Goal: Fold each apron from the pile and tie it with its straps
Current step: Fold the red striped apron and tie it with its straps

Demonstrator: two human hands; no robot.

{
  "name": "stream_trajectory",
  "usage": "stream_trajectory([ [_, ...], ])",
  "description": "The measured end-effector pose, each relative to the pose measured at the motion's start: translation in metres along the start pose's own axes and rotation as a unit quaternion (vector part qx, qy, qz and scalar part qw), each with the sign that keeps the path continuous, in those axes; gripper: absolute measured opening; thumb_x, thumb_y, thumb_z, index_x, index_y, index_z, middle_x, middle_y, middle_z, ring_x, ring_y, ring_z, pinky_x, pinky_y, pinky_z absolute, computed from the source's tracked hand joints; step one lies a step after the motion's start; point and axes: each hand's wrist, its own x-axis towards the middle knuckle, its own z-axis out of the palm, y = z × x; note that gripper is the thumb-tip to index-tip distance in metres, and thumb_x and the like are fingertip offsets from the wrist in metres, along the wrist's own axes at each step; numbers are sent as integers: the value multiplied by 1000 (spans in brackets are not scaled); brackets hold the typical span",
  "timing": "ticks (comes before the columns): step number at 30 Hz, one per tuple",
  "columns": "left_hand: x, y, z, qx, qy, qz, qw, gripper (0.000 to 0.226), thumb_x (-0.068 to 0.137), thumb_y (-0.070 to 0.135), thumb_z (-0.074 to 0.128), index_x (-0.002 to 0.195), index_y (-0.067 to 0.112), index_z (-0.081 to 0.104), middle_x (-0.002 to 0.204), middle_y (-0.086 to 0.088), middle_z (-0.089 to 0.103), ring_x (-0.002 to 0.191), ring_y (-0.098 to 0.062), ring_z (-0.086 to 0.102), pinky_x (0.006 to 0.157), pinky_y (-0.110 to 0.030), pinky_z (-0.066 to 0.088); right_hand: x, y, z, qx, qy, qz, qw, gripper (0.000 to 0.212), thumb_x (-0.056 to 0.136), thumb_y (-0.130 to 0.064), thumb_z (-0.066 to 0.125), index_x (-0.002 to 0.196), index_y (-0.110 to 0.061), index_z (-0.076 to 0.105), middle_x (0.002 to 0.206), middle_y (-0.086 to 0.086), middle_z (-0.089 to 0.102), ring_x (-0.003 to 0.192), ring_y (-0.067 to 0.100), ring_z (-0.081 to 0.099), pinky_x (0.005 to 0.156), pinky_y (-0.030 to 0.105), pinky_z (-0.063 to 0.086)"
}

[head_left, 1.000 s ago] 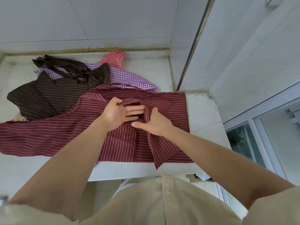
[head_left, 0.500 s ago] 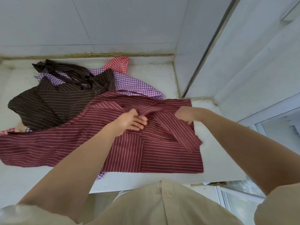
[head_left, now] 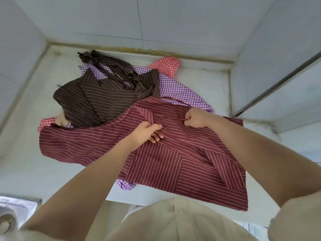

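Observation:
A maroon striped apron (head_left: 170,164) lies spread across the white counter (head_left: 26,164), its near edge hanging over the front. My left hand (head_left: 147,133) grips a fold of its fabric near the middle. My right hand (head_left: 197,119) is curled round the cloth or a strap at the apron's far edge; which of the two is hidden by the fingers. Behind it lies the pile: a brown striped apron (head_left: 97,100) with tangled straps, a purple checked apron (head_left: 180,94) and a red checked apron (head_left: 166,66).
Tiled walls (head_left: 156,18) close the counter at the back and on both sides. A metal sink edge (head_left: 15,211) shows at the lower left. A window frame (head_left: 278,84) runs along the right. A purple checked corner (head_left: 126,184) pokes out under the maroon apron.
My right hand has moved back from the right side to the apron's far edge and closed there. My left hand shifted from flat fingers to gripping a fold. The camera tilted.

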Motion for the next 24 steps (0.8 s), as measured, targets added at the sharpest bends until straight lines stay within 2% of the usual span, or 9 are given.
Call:
stream_trajectory([
  [3,2,2,-7,10,-31,-18,999,31,101,20,50,90,-3,68,71,-3,72,66,-14,62,69,-26,54,-4,-4,-33,120,-157,98,975,12,89,-14,59,80,-9,65,65,0,58,45,9,40,40,20,30],
  [5,3,7,-8,21,-52,-33,998,30,101,23,51,89,1,68,71,-2,72,67,-13,63,74,-27,55,0,-4,-58,183,-151,110,965,11,89,-11,61,80,-9,67,69,2,60,45,8,41,38,17,29],
  [8,9,12,-10,21,-70,-46,996,28,101,25,51,92,4,66,79,-5,74,72,-14,65,77,-30,56,23,-12,-84,321,150,58,933,11,89,-10,62,79,-9,64,79,9,61,66,21,60,58,27,51],
  [11,16,16,-14,10,-79,-35,996,31,102,28,49,96,3,67,86,-10,73,73,-17,66,77,-32,56,39,-26,-94,322,388,17,863,30,91,-13,59,121,-10,59,128,12,54,112,24,57,100,32,45],
  [13,19,17,-16,7,-82,-37,996,31,102,27,48,96,3,68,86,-10,73,74,-17,66,77,-32,56,40,-36,-91,254,350,-10,902,28,92,-14,59,119,-8,60,125,14,56,108,25,56,95,33,43],
  [17,23,17,-19,6,-99,-45,994,34,101,26,50,105,-2,68,90,-11,73,79,-19,67,83,-35,56,42,-46,-69,102,66,-28,992,29,92,-14,55,111,7,61,113,25,65,90,33,61,90,47,53],
  [19,25,17,-22,4,-101,-48,994,36,101,27,50,109,-4,67,93,-14,73,79,-20,68,85,-37,56,44,-49,-59,51,16,-28,998,27,91,-12,60,116,-3,62,112,7,64,98,24,59,91,36,50],
  [22,26,18,-24,4,-108,-45,993,34,101,29,50,103,0,69,99,-17,72,79,-21,68,86,-37,57,48,-51,-62,19,-29,-16,999,23,92,-15,60,70,-11,55,66,0,46,58,15,43,59,26,38],
  [24,27,18,-25,8,-109,-48,993,36,101,30,49,96,1,71,97,-19,73,82,-23,69,87,-38,57,50,-48,-75,50,-74,32,995,26,92,-15,60,67,-8,57,59,3,48,46,13,36,49,24,33],
])
